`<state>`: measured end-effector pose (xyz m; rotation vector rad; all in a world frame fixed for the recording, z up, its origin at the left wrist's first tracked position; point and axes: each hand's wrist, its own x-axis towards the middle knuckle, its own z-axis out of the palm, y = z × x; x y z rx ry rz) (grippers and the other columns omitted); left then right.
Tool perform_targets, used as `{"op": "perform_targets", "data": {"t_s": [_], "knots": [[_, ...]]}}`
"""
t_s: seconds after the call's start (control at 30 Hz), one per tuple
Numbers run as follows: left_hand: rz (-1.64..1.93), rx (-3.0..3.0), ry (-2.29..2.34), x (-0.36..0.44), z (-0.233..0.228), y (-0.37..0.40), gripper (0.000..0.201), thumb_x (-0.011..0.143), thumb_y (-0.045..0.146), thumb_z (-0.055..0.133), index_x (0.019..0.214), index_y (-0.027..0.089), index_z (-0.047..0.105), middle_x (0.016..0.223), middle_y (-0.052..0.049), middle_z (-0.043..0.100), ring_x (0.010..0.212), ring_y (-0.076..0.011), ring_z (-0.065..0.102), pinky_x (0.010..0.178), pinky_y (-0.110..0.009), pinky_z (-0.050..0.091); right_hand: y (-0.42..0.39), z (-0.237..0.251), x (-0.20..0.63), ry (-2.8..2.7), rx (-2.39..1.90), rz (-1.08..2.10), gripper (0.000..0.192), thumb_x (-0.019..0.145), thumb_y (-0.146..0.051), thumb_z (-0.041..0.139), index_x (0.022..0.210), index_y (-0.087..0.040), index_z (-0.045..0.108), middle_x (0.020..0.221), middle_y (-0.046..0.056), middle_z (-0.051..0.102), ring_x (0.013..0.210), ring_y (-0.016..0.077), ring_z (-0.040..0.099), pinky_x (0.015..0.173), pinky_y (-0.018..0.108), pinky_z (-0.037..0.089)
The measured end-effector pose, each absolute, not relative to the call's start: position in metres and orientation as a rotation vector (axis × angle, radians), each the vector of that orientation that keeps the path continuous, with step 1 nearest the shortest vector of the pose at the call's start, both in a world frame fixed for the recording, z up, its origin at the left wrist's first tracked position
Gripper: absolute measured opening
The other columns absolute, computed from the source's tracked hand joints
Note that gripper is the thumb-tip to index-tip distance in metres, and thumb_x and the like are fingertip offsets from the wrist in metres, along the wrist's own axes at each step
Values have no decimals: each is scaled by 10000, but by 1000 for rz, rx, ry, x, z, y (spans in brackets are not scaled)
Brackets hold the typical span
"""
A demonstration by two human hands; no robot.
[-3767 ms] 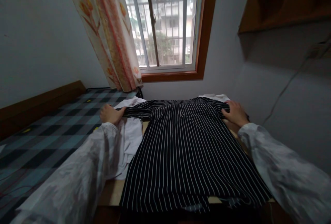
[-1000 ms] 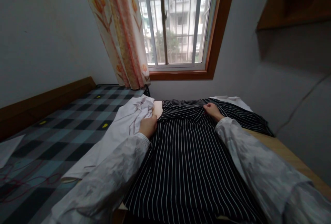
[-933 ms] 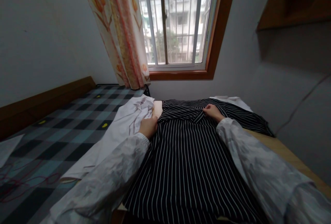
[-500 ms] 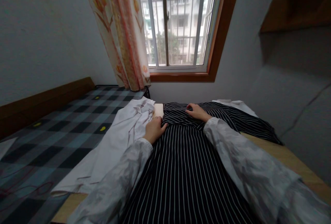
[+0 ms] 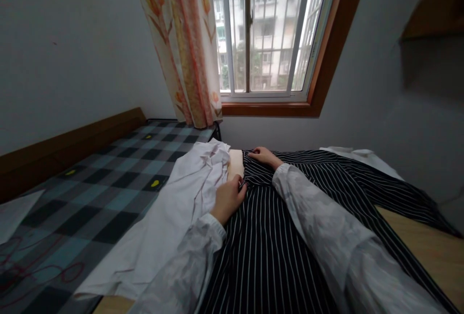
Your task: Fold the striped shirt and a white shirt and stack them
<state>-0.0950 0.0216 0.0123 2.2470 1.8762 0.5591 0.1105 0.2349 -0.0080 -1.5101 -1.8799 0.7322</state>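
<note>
Both hands work the striped shirt (image 5: 290,217) spread on the surface (image 5: 435,241): left hand (image 5: 228,199) pinches its left edge (beside the white shirt (image 5: 174,212)), right hand (image 5: 264,156) lies flat near the collar.

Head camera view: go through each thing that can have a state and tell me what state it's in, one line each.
striped shirt: spread on the table, left edge folded in.
left hand: pinching the shirt's left edge.
right hand: resting flat on the shirt's top edge.
white shirt: lying rumpled, beside the striped one.
curtain: drawn to the left side.
window: uncovered; open or shut is unclear.
</note>
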Motion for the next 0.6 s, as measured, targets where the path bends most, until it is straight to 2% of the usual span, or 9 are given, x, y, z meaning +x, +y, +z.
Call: {"op": "perform_targets", "data": {"t_s": [0.1,0.17,0.37,0.5,0.6], "knots": [[559,2211,1885,-96,11,21,240,1088,474,539,1169,285,662,1033,-85,813,943,-270,786,740,-363,474,243,-13,103,-1870,-1492,735,285,864,-459,869,915,-183,817,849,38,813,877,219,750,842,270,556],[576,2187,1907,-96,11,22,235,1094,472,522,1166,292,654,1025,-86,812,939,-268,788,738,-366,478,248,-14,100,-1837,-1491,706,252,898,-435,824,913,-184,817,845,33,814,880,218,749,838,268,558],[678,2063,2010,-95,7,25,205,1124,342,433,1159,268,621,1021,-123,791,935,-276,782,788,-386,520,260,-12,96,-1713,-1505,586,288,1025,-360,618,1066,-155,816,1102,118,838,1030,247,765,963,332,570],[933,2067,1971,-97,-3,30,241,1075,153,421,1230,226,591,1146,-142,758,1056,-268,761,933,-398,572,250,-10,95,-1670,-1525,516,339,1035,-325,577,1258,-160,772,1271,156,802,1161,277,753,1093,427,554],[1178,2091,1890,-100,-9,33,373,975,26,439,1271,211,569,1251,-146,700,1195,-259,714,1067,-407,568,227,-5,100,-1834,-1460,313,502,1008,-346,637,1469,-150,654,1487,196,695,1370,332,659,1219,529,479]]}}
